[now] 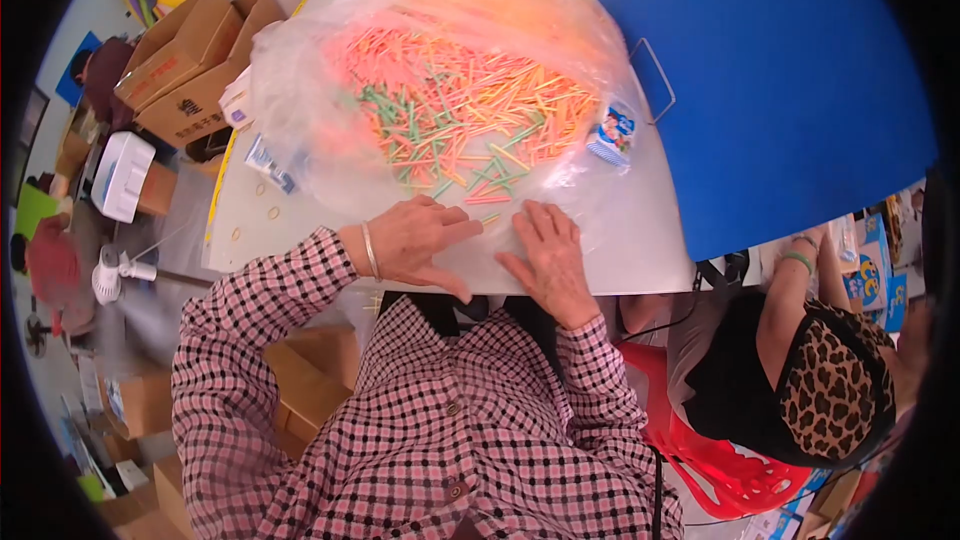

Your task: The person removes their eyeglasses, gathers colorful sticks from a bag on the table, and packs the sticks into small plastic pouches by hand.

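The tabletop (645, 255) is carrying everything, and a blue panel (770, 90) is standing along its right side. On the tabletop a clear plastic bag (295, 120) is lying wide open, and inside it a heap of coloured sticks (470, 105) is spreading toward the near side. The left hand (408, 240) is reaching in from the left, its thumb standing apart from the fingers; the right hand (552, 260) is resting with fingers spread. Both are holding nothing that I can see (what is under the palms, I cannot tell). A blue-and-white packet (612, 135) is lying at the right of the heap. One short stick (490, 219) is lying between the hands; a careless sweep nearward could be sending it over the near edge.
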A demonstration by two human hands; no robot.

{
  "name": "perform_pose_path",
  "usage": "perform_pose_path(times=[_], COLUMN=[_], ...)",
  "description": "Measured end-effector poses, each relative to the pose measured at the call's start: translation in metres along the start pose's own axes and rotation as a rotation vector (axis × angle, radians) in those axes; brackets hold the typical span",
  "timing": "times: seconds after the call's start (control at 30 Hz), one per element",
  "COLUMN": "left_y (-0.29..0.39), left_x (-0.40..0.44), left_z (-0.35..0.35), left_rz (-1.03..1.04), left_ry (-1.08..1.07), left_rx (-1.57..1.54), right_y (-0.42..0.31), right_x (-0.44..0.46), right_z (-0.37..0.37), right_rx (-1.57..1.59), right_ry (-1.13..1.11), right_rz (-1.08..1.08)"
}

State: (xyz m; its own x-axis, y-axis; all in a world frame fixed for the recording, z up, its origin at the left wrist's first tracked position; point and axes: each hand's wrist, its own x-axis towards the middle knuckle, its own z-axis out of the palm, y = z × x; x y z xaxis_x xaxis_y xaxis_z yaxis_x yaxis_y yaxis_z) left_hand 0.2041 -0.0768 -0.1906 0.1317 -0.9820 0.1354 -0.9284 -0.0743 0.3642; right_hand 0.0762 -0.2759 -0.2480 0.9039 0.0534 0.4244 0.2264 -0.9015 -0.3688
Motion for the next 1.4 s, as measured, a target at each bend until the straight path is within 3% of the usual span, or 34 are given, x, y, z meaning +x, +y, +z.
perform_pose_path(times=[0.1, 0.17, 0.23, 0.37, 0.43, 0.57, 0.7, 0.73, 0.87, 0.9, 0.93, 1.0, 1.03, 1.17, 1.3, 1.4], left_y=[-0.001, -0.014, -0.012, -0.036, -0.075, -0.055, -0.041, -0.044, -0.012, -0.005, 0.005, 0.022, 0.023, 0.007, 0.001, 0.008], left_x=[0.034, 0.084, 0.136, 0.232, 0.259, 0.301, 0.321, 0.318, 0.241, 0.217, 0.186, 0.131, 0.113, 0.058, 0.071, 0.069], left_z=[0.004, 0.009, 0.011, 0.063, 0.113, 0.130, 0.130, 0.122, 0.068, 0.058, 0.047, 0.027, 0.021, 0.018, 0.039, 0.049], left_rz=[-0.029, 0.073, -0.029, -0.336, -0.118, -0.586, -0.847, -0.880, -0.430, -0.310, -0.321, -0.204, -0.206, -0.353, -0.243, -0.226], left_ry=[0.045, 0.306, 0.314, 0.248, 0.491, 0.521, 0.566, 0.572, 0.603, 0.605, 0.611, 0.873, 0.874, 0.763, 0.880, 0.759], left_rx=[-0.062, 0.066, -0.083, 0.157, 0.360, 0.524, 0.466, 0.470, 0.114, 0.032, 0.043, 0.096, 0.109, 0.100, 0.182, 0.108], right_y=[0.003, 0.003, 0.001, 0.009, 0.017, 0.036, 0.067, 0.066, 0.021, 0.015, 0.009, 0.002, 0.014, 0.017, 0.012, 0.018], right_x=[-0.006, -0.009, -0.008, -0.019, -0.022, -0.034, -0.059, -0.055, -0.022, -0.020, -0.017, -0.012, -0.016, -0.015, -0.013, -0.013], right_z=[0.006, 0.010, 0.012, 0.016, 0.025, 0.043, 0.077, 0.079, 0.021, 0.022, 0.024, 0.027, 0.028, 0.027, 0.025, 0.027], right_rx=[-0.017, -0.018, -0.004, 0.026, 0.019, 0.031, 0.119, 0.138, -0.290, -0.282, -0.255, -0.202, -0.310, -0.218, -0.229, -0.252], right_ry=[-0.010, 0.003, 0.045, 0.094, 0.016, -0.010, 0.497, 0.480, -0.286, -0.292, -0.174, 0.063, -0.034, -0.028, -0.030, -0.045], right_rz=[-0.011, -0.021, -0.017, 0.002, -0.012, -0.137, -0.060, -0.081, 0.021, 0.001, -0.020, -0.051, -0.070, -0.117, -0.093, -0.077])
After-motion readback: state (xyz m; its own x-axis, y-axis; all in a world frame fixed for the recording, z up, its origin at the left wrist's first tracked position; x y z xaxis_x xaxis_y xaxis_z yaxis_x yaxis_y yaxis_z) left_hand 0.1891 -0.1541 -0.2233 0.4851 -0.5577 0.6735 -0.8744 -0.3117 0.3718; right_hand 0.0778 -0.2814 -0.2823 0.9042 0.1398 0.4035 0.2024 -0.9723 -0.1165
